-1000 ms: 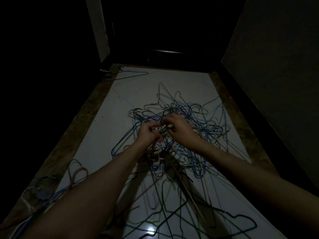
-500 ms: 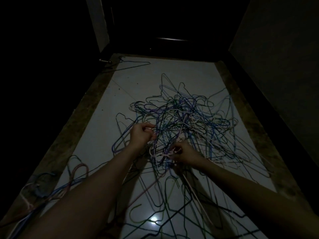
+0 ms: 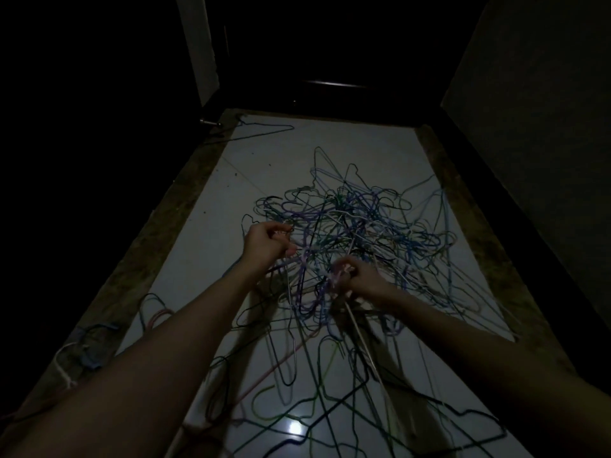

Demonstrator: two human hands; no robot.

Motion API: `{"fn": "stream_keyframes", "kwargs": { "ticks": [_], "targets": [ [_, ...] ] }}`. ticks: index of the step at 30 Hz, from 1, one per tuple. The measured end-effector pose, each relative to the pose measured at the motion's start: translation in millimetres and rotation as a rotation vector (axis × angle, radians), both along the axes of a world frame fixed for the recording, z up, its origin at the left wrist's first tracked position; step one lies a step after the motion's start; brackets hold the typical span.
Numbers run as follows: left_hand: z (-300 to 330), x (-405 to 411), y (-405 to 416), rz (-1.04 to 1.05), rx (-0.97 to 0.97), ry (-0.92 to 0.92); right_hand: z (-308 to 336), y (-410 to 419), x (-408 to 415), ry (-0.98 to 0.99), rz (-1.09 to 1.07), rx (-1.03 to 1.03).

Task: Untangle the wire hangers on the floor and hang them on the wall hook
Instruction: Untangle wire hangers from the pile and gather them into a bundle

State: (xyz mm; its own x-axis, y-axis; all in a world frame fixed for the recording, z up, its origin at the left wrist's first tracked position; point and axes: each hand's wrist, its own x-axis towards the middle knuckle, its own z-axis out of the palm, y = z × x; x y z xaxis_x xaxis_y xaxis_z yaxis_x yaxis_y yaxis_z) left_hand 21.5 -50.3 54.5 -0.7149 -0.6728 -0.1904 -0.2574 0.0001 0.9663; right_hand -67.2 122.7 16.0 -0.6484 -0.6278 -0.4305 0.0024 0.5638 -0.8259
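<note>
Two hands' grip (image 3: 266, 241) (image 3: 362, 279) in tangled hangers (image 3: 357, 226).

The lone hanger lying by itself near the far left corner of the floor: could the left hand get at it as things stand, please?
Probably not yet. The lone hanger lies well beyond the tangled pile, and the left hand is busy, its fingers curled round wires at the pile's edge. Bare floor leaves the way free otherwise.
</note>
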Motion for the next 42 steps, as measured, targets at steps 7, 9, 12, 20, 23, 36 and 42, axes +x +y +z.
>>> {"fn": "stream_keyframes", "kwargs": {
  "ticks": [7,9,12,20,23,36,42],
  "targets": [
    [17.5,-16.4,20.6,0.028,0.069,0.035,53.2,2.8,-9.8,-0.012,-0.227,-0.187],
    [20.7,-20.8,24.7,0.040,0.071,0.026,60.0,9.0,-12.1,0.009,-0.266,-0.207],
    [24.0,-23.5,26.9,0.008,0.070,0.011,73.6,19.1,-18.7,0.059,-0.359,-0.266],
    [42.8,-29.7,29.9,0.101,0.043,0.061,114.1,32.0,-33.4,0.330,-0.337,-0.312],
    [50.5,-31.8,35.2,0.124,0.039,0.111,117.6,33.1,-28.5,0.302,-0.288,-0.318],
    [80.7,-40.8,34.9,0.196,-0.128,0.246,126.8,41.9,-30.4,0.377,-0.328,-0.314],
    [116.6,-42.7,32.2,0.112,-0.231,0.380,135.9,36.4,-33.6,0.441,-0.374,-0.379]
  ]
}}
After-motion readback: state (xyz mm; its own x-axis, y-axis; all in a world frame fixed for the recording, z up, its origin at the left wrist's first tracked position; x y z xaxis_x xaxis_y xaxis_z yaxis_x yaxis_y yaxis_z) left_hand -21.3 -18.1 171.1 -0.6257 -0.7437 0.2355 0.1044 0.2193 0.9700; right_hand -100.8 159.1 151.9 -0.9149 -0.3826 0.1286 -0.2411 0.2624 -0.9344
